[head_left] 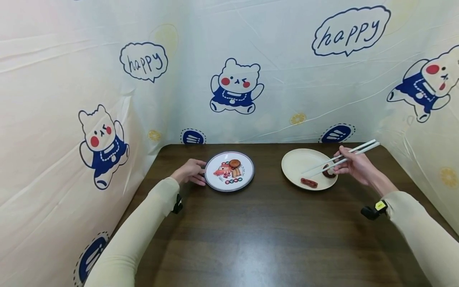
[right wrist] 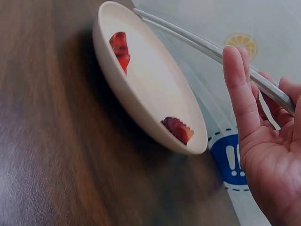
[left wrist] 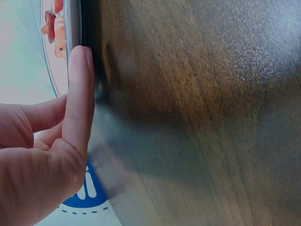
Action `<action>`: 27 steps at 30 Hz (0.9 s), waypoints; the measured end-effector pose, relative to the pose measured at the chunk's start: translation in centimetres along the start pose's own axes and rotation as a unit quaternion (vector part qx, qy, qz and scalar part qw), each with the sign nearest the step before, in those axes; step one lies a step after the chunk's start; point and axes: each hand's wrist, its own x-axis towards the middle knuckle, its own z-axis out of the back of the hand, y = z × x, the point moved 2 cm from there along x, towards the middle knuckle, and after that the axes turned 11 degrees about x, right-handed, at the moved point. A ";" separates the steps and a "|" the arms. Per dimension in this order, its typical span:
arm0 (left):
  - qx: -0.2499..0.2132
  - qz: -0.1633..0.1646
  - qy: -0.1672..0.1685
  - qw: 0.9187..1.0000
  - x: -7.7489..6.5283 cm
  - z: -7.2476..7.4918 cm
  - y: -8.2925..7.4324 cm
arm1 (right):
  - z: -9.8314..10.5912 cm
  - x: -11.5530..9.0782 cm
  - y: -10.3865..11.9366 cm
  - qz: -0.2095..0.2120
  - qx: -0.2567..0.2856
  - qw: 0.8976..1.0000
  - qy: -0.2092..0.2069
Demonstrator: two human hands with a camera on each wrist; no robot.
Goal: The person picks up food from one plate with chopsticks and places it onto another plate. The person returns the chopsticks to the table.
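My left hand [head_left: 191, 171] is at the left edge of a white plate [head_left: 212, 175] with a dark rim. Its fingers [left wrist: 80, 89] look straight and touch the rim. On that plate sit a round brown food piece [head_left: 234, 163] and a pinkish striped piece [head_left: 236, 173], beside red printed figures. My right hand [head_left: 353, 164] grips a pair of pale chopsticks [head_left: 360, 148] near their thick ends. Their tips reach over a cream plate [head_left: 292, 165], with nothing between them. A red sausage-like piece [head_left: 309, 183] lies near its front edge; a dark piece [head_left: 327, 172] is partly hidden by the right hand.
Both plates stand on a dark wood table [head_left: 251, 231], toward its far edge. A pale curtain [head_left: 279, 79] with printed bears and lettering hangs behind the table and along its sides. Small black devices [head_left: 374, 210] are strapped to both wrists.
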 end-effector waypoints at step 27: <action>0.008 0.001 -0.005 1.000 0.2 0.0 0.0 | 0.8 -1.3 -0.5 -0.022 -0.065 0.997 -0.026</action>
